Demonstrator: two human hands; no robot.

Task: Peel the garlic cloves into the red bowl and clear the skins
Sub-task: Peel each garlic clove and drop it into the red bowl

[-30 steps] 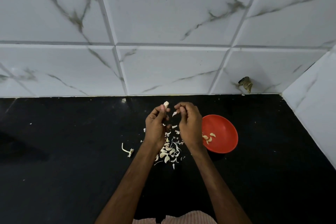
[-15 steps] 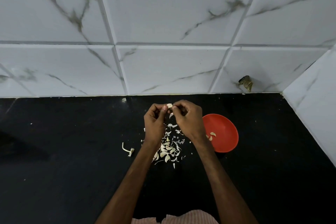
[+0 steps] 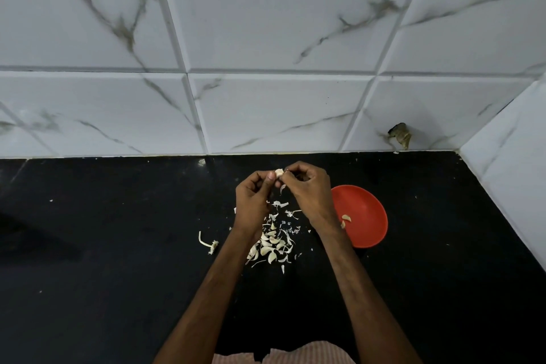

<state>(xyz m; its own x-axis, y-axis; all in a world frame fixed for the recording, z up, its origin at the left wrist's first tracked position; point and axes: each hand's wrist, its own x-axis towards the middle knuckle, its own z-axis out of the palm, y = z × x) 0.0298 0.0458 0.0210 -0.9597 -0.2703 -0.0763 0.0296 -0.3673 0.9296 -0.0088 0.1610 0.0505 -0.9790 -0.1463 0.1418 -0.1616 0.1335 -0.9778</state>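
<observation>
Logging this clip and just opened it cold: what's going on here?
A person is peeling garlic over a black counter. The left hand and right hand together pinch one garlic clove at the fingertips, above a pile of cloves and skins. The red bowl to the right holds a couple of peeled cloves. A bare stem lies left of the pile. The skins are not yet cleared.
</observation>
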